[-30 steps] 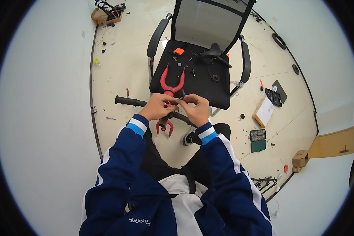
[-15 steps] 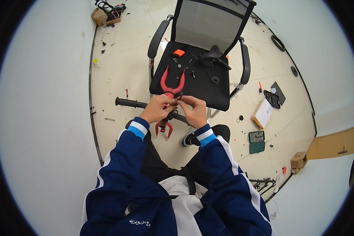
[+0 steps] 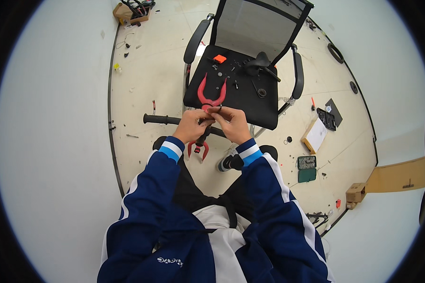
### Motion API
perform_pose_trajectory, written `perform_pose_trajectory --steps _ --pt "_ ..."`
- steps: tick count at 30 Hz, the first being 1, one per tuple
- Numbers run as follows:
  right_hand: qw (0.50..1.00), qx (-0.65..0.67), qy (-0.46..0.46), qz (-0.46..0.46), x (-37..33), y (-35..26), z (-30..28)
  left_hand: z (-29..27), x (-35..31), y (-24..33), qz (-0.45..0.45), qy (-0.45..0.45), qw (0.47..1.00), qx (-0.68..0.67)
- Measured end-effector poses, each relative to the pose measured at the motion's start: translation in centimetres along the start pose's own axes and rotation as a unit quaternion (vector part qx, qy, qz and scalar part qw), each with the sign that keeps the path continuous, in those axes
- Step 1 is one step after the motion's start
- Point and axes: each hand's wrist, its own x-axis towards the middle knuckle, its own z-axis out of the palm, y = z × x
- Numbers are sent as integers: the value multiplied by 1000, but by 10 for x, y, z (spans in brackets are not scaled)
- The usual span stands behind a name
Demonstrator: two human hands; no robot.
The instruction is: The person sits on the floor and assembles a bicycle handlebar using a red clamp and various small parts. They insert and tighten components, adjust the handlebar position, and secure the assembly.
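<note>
My left hand point(image 3: 192, 125) and my right hand point(image 3: 233, 124) meet, fingertips pinched together, over the stem end of a red bicycle fork point(image 3: 211, 97). Whatever small part lies between the fingers is hidden; a bit of something dark shows at the right fingertips. The fork's two prongs point away from me over the front of the black chair seat point(image 3: 238, 104). Beneath my hands runs a black handlebar point(image 3: 159, 119), its grip sticking out to the left. Closer to me, a second red two-pronged part point(image 3: 198, 150) hangs below the bar.
On the seat lie a black bicycle saddle point(image 3: 257, 65), an orange piece point(image 3: 219, 59) and several small metal parts. To the right, the floor holds a green case point(image 3: 307, 175), a black tool case point(image 3: 326, 119) and a white-topped box point(image 3: 315, 136). Armrests point(image 3: 198, 41) flank the seat.
The view has shifted slightly, so the chair and fork appear a little farther right. Both hands stay pinched at the fork stem, their fingertips now closer together.
</note>
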Motion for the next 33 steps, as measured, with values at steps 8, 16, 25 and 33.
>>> perform_pose_trajectory --steps 8,16,25,33 --pt "996 -67 58 9 -8 -3 -1 -5 -1 5 52 -5 998 35" --pt "989 -71 125 16 -8 -7 16 2 -1 2 13 51 999 -1" --pt "999 -15 36 -11 0 -16 1 4 -3 -1 20 37 999 5" --pt "992 4 128 11 -6 1 7 -1 0 8 20 18 1000 12"
